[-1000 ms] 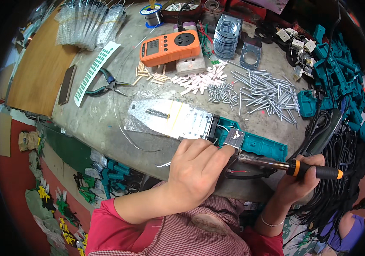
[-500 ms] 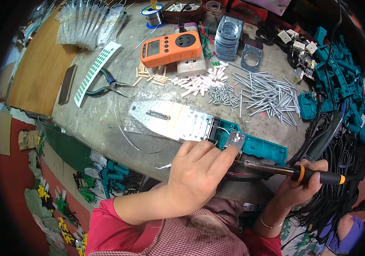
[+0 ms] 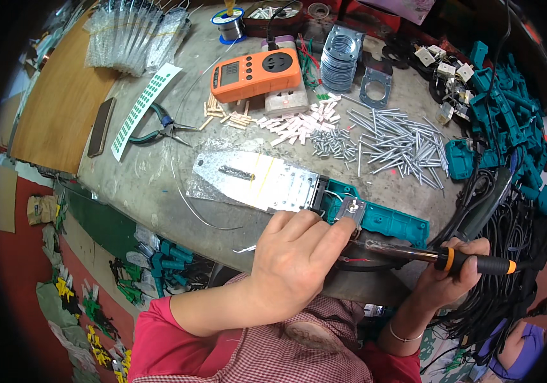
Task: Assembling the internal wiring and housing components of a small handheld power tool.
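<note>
My left hand (image 3: 296, 262) is closed, thumb and fingers pinching a small grey block (image 3: 352, 209) with a shiny metal fitting on its face. This block sits over an open teal plastic housing half (image 3: 395, 225), which lies along the table's near edge. A bubble-wrapped flat metal plate (image 3: 254, 179) with a yellow band joins the housing's left end. In my right hand (image 3: 455, 277) is a soldering iron (image 3: 478, 263) with a black and orange handle. Its metal barrel points left, toward the block; the tip is hidden by my left fingers.
Loose screws (image 3: 401, 140), pale pink sleeves (image 3: 302, 121) and stacked metal plates (image 3: 340, 60) lie beyond the housing. An orange meter (image 3: 255, 73), pliers (image 3: 161, 124) and a solder spool (image 3: 228, 25) stand farther left. Teal housings (image 3: 516, 115) and black cables (image 3: 509, 236) crowd the right.
The soldering iron and my right hand have shifted very slightly left. My left hand keeps its hold on the grey block.
</note>
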Available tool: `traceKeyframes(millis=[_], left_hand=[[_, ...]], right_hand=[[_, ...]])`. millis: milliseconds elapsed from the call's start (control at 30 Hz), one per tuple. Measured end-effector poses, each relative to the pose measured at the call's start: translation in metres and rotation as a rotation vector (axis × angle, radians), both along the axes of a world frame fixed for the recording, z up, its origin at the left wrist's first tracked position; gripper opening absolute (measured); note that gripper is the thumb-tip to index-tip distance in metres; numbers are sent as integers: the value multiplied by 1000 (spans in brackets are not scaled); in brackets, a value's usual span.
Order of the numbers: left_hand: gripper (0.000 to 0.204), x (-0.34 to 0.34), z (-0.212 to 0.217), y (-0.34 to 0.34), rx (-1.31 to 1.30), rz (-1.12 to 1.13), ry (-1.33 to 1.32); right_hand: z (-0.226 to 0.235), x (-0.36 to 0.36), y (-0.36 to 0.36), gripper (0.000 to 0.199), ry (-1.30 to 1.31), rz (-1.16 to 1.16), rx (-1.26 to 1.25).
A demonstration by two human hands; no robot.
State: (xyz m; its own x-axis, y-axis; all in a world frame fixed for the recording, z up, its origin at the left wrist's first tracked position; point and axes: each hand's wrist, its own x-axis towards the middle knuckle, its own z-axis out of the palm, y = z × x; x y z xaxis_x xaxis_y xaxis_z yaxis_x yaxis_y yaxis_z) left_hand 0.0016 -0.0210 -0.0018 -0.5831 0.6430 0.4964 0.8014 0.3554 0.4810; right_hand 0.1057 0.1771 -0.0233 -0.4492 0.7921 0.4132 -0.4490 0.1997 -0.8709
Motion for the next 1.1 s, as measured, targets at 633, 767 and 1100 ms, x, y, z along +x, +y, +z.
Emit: traceKeyframes(millis=[633,767,1100], left_hand=[[47,1,-1,-2,5,9,8],[49,1,-1,-2,-6,9,-1],[55,1,-1,-1,-2,1,-14]], right_hand=[[2,-5,-5,47,-8,-98,33],[7,-7,-7,48,-18,-101,20],[0,-5,-4,50,-27,-49,133]])
